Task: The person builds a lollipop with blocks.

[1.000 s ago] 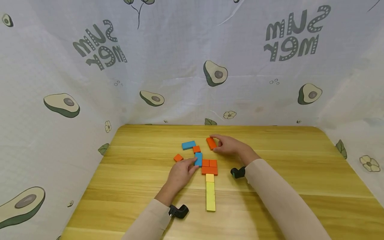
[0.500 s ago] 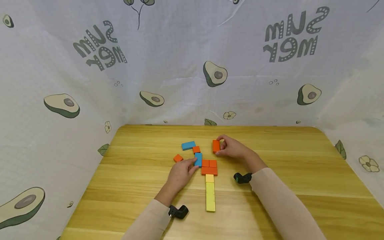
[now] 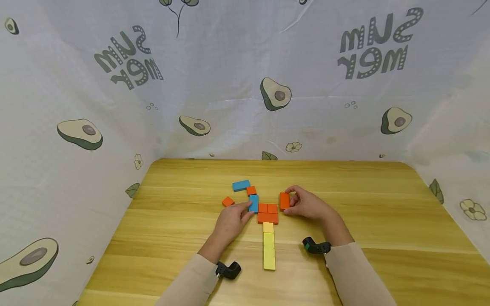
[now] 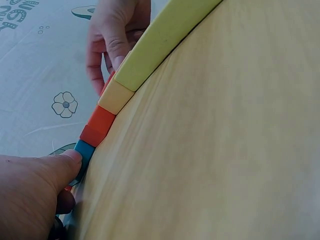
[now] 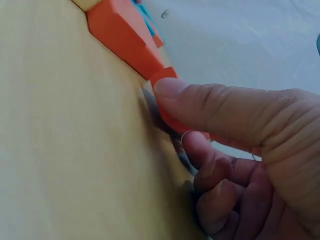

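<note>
My left hand (image 3: 229,221) pinches a blue rectangular block (image 3: 254,199) by its ends, thumb at the near end. This block stands against the left side of two small orange square blocks (image 3: 267,208) and a longer orange block (image 3: 267,218). My right hand (image 3: 311,207) pinches another orange rectangular block (image 3: 284,201), a small gap to the right of that group. In the right wrist view the thumb covers much of this held orange block (image 5: 164,74), which looks slightly raised off the table. Below the group run a yellow square block (image 3: 268,227) and a long yellow-green block (image 3: 269,251).
A small orange block (image 3: 251,191) touches the blue block's far end, with a second blue block (image 3: 241,185) beyond it. One orange block (image 3: 228,201) lies apart on the left. The wooden table (image 3: 172,238) meets a printed cloth (image 3: 229,76) at the back.
My right hand has carried the orange block right and toward me, turning it from slanted to straight, until it is beside the orange group. My left hand stays on the blue block.
</note>
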`<move>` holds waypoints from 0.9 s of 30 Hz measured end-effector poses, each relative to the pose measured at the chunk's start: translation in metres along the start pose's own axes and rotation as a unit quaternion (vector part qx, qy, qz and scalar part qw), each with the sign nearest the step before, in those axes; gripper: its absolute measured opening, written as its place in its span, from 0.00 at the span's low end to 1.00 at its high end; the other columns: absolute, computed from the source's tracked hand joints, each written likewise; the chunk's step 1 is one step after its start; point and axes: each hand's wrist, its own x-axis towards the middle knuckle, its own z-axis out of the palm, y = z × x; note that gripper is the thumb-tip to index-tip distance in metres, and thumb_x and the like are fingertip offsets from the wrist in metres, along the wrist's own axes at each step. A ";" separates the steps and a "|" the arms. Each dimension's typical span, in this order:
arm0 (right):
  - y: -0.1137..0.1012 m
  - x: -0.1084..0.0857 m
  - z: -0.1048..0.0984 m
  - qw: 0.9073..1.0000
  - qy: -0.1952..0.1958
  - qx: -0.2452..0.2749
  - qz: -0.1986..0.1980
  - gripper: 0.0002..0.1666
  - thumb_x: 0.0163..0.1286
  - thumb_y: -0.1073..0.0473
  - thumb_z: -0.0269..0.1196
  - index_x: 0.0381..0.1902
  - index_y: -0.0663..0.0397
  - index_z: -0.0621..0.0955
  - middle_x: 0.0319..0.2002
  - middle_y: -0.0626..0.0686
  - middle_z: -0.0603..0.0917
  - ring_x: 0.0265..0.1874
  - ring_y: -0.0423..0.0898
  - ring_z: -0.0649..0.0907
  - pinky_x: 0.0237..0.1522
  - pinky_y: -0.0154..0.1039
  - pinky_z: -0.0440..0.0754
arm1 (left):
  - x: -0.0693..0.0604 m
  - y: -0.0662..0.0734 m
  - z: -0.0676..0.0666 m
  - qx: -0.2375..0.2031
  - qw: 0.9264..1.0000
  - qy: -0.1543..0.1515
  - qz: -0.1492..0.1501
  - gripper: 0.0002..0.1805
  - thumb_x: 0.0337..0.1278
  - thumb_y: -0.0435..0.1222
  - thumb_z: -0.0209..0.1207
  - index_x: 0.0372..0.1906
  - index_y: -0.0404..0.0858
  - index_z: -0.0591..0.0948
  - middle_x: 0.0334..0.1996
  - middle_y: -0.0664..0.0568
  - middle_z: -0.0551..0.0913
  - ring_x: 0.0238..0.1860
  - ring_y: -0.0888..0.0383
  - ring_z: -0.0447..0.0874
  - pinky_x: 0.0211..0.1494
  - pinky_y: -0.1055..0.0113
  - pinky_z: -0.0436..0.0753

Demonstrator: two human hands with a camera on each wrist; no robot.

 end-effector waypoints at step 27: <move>-0.003 -0.013 0.010 1.000 0.008 -0.021 -0.011 0.38 0.70 0.56 0.73 0.72 0.59 0.73 0.46 0.56 0.81 0.41 0.48 0.77 0.46 0.42 0.76 | 0.000 0.000 0.001 0.005 1.000 0.011 0.013 0.22 0.72 0.46 0.66 0.65 0.42 0.86 0.20 0.58 0.75 0.24 0.65 0.66 0.36 0.69 0.76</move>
